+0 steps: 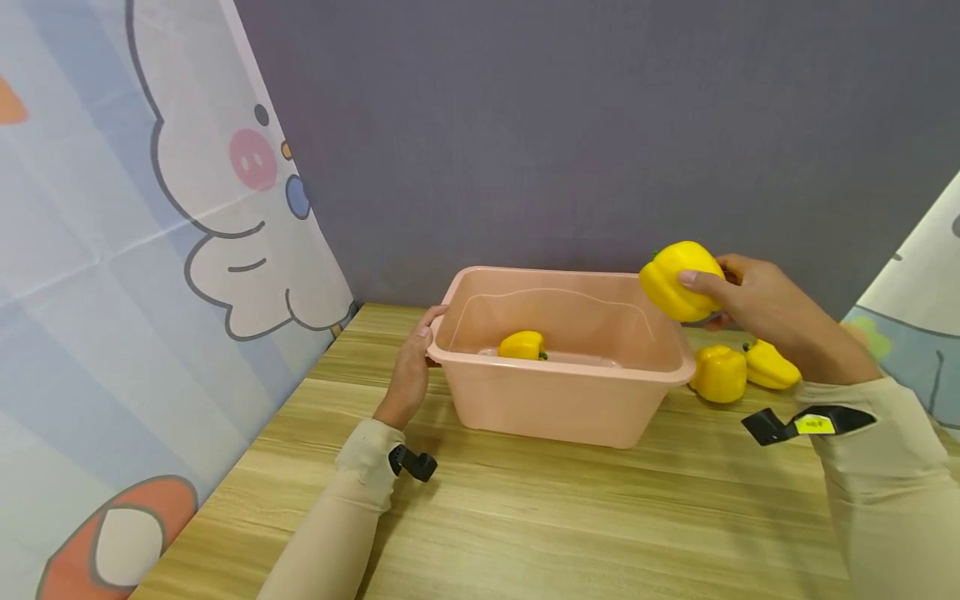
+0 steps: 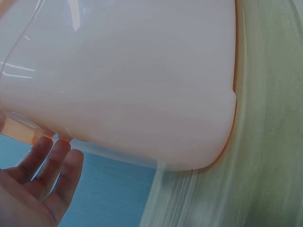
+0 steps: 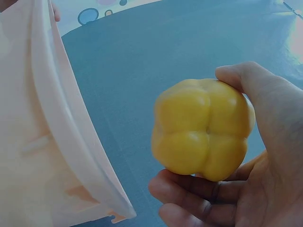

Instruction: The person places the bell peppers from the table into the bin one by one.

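Observation:
My right hand pinches a yellow bell pepper between thumb and fingers, lifted by the right end of a pink plastic basin. The right wrist view shows the lobed bottom of this bell pepper beside the basin's rim. At the basin's left end my left hand grips the rim; in the left wrist view its fingers reach under that edge. One yellow bell pepper lies inside the basin, its lower part hidden by the front wall.
Two more yellow peppers rest on the wooden table right of the basin: a blocky one and a longer one. A dark grey panel stands behind, and a cartoon-printed cloth hangs at left.

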`<control>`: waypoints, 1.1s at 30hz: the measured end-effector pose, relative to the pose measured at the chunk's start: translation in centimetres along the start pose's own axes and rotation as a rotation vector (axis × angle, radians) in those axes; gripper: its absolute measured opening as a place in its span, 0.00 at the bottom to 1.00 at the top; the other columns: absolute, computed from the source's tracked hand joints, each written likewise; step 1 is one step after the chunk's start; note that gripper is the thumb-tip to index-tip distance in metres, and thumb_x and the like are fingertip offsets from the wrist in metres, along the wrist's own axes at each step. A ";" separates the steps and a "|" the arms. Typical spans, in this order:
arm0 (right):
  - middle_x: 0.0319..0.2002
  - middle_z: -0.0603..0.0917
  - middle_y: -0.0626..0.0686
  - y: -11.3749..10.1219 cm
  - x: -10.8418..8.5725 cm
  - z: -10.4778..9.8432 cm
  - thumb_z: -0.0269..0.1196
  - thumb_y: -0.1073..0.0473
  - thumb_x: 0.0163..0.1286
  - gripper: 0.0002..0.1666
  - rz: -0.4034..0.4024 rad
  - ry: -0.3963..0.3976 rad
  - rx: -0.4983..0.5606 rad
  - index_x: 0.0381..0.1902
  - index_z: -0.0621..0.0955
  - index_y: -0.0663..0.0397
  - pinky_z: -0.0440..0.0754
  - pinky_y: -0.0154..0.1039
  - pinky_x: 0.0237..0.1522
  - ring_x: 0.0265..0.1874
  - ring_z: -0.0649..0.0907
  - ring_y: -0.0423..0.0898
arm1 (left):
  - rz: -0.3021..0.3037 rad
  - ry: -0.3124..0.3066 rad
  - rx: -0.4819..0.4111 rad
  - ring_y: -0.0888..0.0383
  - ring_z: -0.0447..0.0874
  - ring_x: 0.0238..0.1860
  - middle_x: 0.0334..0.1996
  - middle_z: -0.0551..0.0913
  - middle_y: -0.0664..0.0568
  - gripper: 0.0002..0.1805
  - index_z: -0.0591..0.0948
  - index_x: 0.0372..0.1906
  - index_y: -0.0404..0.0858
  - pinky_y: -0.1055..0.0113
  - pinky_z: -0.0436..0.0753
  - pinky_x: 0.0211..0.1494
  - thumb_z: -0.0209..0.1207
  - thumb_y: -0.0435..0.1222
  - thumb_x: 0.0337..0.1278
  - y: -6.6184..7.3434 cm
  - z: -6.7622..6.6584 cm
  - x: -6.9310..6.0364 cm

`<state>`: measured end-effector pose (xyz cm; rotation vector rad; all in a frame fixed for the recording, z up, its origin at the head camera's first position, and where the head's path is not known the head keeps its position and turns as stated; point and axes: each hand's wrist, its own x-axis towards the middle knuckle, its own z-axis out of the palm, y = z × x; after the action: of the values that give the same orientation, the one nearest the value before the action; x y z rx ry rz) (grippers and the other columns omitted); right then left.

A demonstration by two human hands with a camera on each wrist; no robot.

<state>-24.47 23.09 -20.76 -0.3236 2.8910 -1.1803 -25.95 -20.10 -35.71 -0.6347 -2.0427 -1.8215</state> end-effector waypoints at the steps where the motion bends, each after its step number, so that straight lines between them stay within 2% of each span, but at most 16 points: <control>1: 0.55 0.76 0.61 -0.1 0.0 0.0 0.50 0.26 0.70 0.49 0.000 0.003 -0.006 0.68 0.65 0.61 0.80 0.38 0.41 0.43 0.79 0.54 | -0.002 0.000 -0.002 0.51 0.76 0.44 0.53 0.75 0.35 0.28 0.63 0.74 0.33 0.62 0.76 0.41 0.28 0.38 0.79 0.0 0.0 0.0; 5: 0.53 0.76 0.60 -0.5 0.2 0.0 0.50 0.25 0.69 0.49 0.003 -0.002 -0.018 0.67 0.65 0.61 0.80 0.39 0.40 0.42 0.79 0.54 | 0.000 -0.001 -0.002 0.51 0.76 0.45 0.56 0.73 0.32 0.28 0.64 0.74 0.36 0.63 0.76 0.41 0.29 0.41 0.80 0.0 0.0 -0.1; 11: 0.53 0.76 0.60 -1.2 0.4 0.2 0.50 0.25 0.69 0.49 -0.006 -0.017 -0.046 0.67 0.65 0.61 0.79 0.42 0.41 0.43 0.78 0.55 | 0.029 -0.008 -0.010 0.33 0.72 0.49 0.57 0.72 0.29 0.30 0.66 0.74 0.42 0.60 0.77 0.41 0.32 0.50 0.79 -0.3 -0.1 -0.3; 13: 0.53 0.76 0.60 -1.4 0.6 0.3 0.50 0.24 0.69 0.50 -0.007 -0.022 -0.059 0.67 0.65 0.61 0.79 0.42 0.41 0.43 0.78 0.55 | 0.033 -0.006 -0.002 0.31 0.71 0.49 0.57 0.72 0.29 0.30 0.67 0.74 0.42 0.61 0.77 0.41 0.32 0.50 0.79 -0.3 -0.2 -0.3; 20: 0.55 0.76 0.60 -1.9 1.3 0.4 0.51 0.27 0.71 0.50 -0.015 -0.061 -0.064 0.69 0.65 0.64 0.81 0.40 0.42 0.46 0.78 0.54 | 0.042 -0.013 0.027 0.36 0.74 0.47 0.56 0.72 0.29 0.29 0.67 0.74 0.43 0.61 0.78 0.40 0.31 0.50 0.79 -0.4 -0.4 -0.3; 26: 0.54 0.77 0.58 -2.3 2.1 0.3 0.52 0.28 0.71 0.47 -0.023 -0.099 -0.047 0.68 0.67 0.63 0.81 0.41 0.43 0.45 0.79 0.54 | 0.043 -0.012 0.026 0.33 0.74 0.47 0.55 0.73 0.30 0.29 0.66 0.74 0.42 0.62 0.78 0.40 0.30 0.49 0.79 -0.3 -0.4 -0.3; 33: 0.52 0.78 0.57 -3.1 2.8 0.6 0.54 0.28 0.71 0.44 -0.038 -0.128 -0.038 0.65 0.70 0.61 0.80 0.43 0.44 0.45 0.79 0.53 | 0.027 -0.023 0.012 0.32 0.73 0.47 0.55 0.74 0.35 0.28 0.64 0.75 0.36 0.63 0.78 0.40 0.27 0.40 0.80 0.5 -0.3 -0.4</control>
<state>-26.57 19.98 -18.84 -0.4397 2.8116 -1.0682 -25.36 -20.44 -35.45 -0.6798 -2.0488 -1.7935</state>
